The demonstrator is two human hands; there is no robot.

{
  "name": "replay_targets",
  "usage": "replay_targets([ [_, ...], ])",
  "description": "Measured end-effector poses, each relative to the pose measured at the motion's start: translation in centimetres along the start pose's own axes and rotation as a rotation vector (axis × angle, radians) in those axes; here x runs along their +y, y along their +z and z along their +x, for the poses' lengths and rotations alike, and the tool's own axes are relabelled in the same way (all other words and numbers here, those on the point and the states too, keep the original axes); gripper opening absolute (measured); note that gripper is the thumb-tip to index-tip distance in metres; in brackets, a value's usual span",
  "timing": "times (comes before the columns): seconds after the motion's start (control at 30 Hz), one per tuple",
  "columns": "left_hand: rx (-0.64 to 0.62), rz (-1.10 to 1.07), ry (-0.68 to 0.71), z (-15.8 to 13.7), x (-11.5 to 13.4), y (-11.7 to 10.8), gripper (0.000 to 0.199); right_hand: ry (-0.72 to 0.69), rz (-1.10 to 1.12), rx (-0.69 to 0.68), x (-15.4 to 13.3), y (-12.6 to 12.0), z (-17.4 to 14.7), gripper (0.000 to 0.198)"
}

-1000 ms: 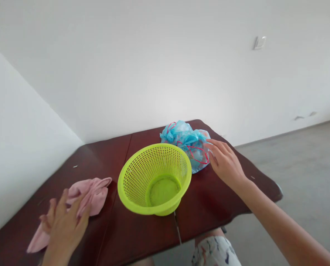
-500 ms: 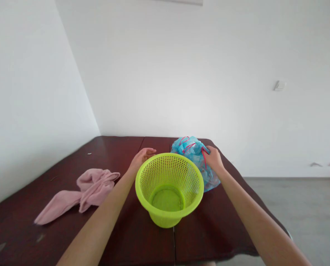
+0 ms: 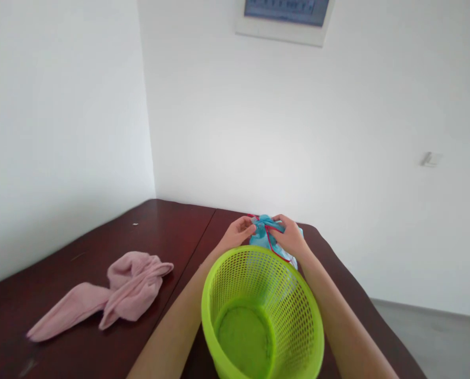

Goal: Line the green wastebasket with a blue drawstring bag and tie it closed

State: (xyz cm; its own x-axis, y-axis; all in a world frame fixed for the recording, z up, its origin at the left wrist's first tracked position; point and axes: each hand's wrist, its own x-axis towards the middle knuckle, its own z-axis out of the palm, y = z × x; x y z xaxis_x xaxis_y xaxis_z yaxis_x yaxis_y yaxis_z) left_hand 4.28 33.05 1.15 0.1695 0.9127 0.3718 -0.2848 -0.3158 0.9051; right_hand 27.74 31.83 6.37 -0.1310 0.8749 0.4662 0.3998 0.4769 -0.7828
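Behind the green basket, both hands are at a crumpled blue plastic bag (image 3: 261, 240) with a red drawstring. My right hand (image 3: 291, 237) grips the bag's gathered top, the red string running beside its fingers. On the other side, my left hand (image 3: 238, 234) has its fingers curled and pinches the bag's left edge. The yellow-green plastic basket (image 3: 245, 337), with perforated sides, stands between my forearms, its open top tilted towards me and only its bare bottom showing inside. The basket's rim hides the lower part of the bag.
A twisted pink cloth (image 3: 134, 287) lies on the dark red-brown table (image 3: 175, 221) to the left. White walls (image 3: 219, 131) meet the table's back and left edges. A small white scrap (image 3: 135, 224) lies near the back, and grey floor (image 3: 436, 331) shows at the right.
My left hand has moved from beside the basket to the bag. My right hand has drawn the bag leftward, behind the basket. The view has shifted, and the basket appears lower and nearer.
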Motion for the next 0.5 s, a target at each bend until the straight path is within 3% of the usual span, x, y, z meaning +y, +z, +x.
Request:
replay_targets([
  [0.13,-0.054,0.057,0.03,0.3,-0.5,-0.1,0.074,0.037,0.326,-0.219,1.0,1.1,-0.7,0.055],
  [0.23,-0.028,0.114,0.067,0.3,-0.4,-0.7,0.068,0.062,0.415,-0.293,1.6,1.2,-0.9,0.063],
  [0.33,0.011,0.182,0.105,0.3,-0.5,-1.3,0.059,0.079,0.342,-0.221,2.5,1.3,-0.6,0.062],
  [0.4,0.005,0.257,0.123,0.2,-0.6,-1.6,0.053,0.059,0.253,-0.102,3.2,1.5,-0.4,0.067],
  [0.5,-0.042,0.381,0.137,-0.1,-0.6,-1.5,0.042,-0.049,0.167,0.083,3.7,1.7,-0.4,0.055],
])
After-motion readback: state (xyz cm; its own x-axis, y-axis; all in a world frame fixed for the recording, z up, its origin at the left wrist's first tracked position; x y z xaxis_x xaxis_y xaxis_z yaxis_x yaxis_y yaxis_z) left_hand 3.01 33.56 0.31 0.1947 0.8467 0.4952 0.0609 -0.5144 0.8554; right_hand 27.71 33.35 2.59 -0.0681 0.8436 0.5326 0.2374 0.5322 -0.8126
